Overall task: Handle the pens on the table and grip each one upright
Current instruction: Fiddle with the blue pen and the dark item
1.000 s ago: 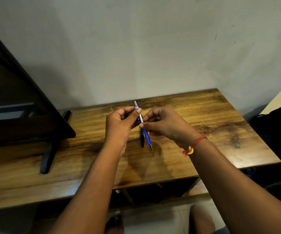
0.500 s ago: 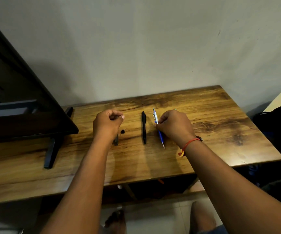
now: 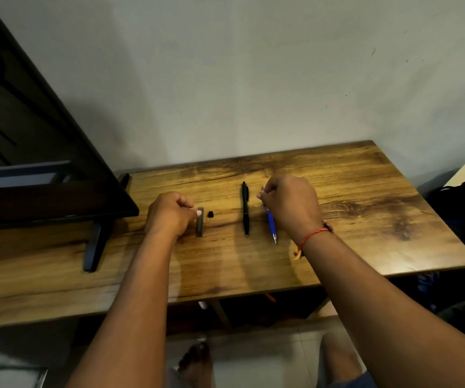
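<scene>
On the head camera, a slim black plastic pen (image 3: pixel 245 211) lay flat on the brown wooden table (image 3: pixel 365 219). Just right of that pen, my right hand (image 3: pixel 290 203) pinched the far end of the blue-and-silver click pen (image 3: pixel 271 226), which ran alongside it. Left of it, my left hand (image 3: pixel 169 214) was curled, its thumb touching the flat grey pen (image 3: pixel 200 228). I could not tell whether it truly gripped.

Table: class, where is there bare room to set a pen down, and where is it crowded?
Free: the table right of the right hand to its edge; the near strip before the pens. Crowded: middle, where left hand, grey pen, cap, black pen and blue pen lie close.
</scene>
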